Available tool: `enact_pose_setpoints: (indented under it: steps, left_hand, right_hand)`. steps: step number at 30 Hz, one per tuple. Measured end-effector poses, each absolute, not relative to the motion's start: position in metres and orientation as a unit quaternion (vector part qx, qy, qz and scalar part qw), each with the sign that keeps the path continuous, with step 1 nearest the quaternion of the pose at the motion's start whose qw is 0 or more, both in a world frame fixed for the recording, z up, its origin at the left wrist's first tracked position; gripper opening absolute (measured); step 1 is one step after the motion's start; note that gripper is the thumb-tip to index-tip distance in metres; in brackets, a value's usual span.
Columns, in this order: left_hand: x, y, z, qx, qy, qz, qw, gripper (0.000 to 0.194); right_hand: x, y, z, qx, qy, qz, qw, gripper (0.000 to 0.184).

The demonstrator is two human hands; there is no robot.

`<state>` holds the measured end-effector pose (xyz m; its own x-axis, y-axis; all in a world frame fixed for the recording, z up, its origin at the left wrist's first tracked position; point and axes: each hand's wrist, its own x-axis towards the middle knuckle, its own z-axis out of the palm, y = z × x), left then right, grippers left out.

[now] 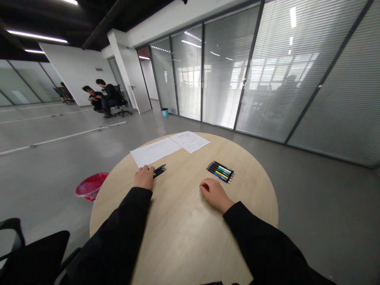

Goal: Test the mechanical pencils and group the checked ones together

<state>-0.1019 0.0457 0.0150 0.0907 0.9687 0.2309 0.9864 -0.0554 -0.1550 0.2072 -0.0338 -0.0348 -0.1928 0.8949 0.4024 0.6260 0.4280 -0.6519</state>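
White sheets (156,152) and black pens (160,170) show nothing legible.

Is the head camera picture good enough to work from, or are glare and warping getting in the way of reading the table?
Head view: wide-angle warping tilts the glass wall and bends the round tabletop; ceiling lights reflect as glare on the blinds; the coloured pens look sharp but small; the print on the papers is too small to read.
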Motion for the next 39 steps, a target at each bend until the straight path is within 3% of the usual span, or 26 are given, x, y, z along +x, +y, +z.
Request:
enact_pose_setpoints:
  steps: [11, 27, 31, 39]
  left_hand:
    - [-0.102, 0.046, 0.017, -0.742, -0.65, -0.056, 0.153, 0.032]
    - [-0.071, 0.045, 0.007, -0.841, -0.454, -0.275, 0.103, 0.011]
    - [-0.057, 0.036, 0.007, -0.824, -0.451, -0.34, 0.05, 0.013]
    - [-0.024, 0.012, 0.008, -0.762, -0.468, -0.413, -0.173, 0.015]
  right_hand:
    - [0.205, -0.037, -0.031, -0.504, -0.751, 0.173, 0.39, 0.012]
    - [0.203, -0.035, -0.034, -0.494, -0.758, 0.174, 0.39, 0.01]
    - [0.203, -0.035, -0.034, -0.492, -0.759, 0.175, 0.388, 0.01]
    - [0.203, -0.036, -0.031, -0.491, -0.734, 0.188, 0.429, 0.012]
